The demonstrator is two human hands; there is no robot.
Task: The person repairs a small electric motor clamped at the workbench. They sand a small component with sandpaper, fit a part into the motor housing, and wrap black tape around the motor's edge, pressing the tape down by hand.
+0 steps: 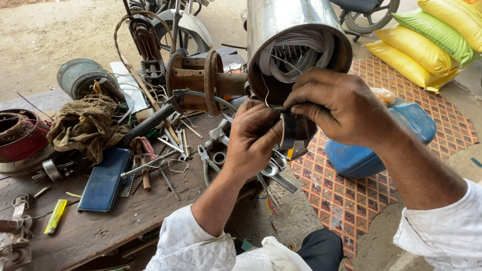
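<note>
Both hands met at the open mouth of a metal motor casing [291, 30] lying tilted at the desk [100, 231] edge, pale wire windings [293, 52] coiled inside. The left hand [253, 138] had its fingers closed on a small dark piece [293, 128] below the rim, and the right hand [339, 108] pinched it from above. Pliers [205, 160], a dark blue case [105, 178] and a crumpled rag [88, 125] lay nearby.

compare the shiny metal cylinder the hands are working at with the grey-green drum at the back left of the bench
The shiny metal cylinder is polished steel; the grey-green drum is dull and painted. The cylinder's open end faces the camera, packed with pale wire coils, with the left hand and right hand at its rim; the drum lies untouched beside a crumpled rag. Both are round metal housings lying sideways.
</note>
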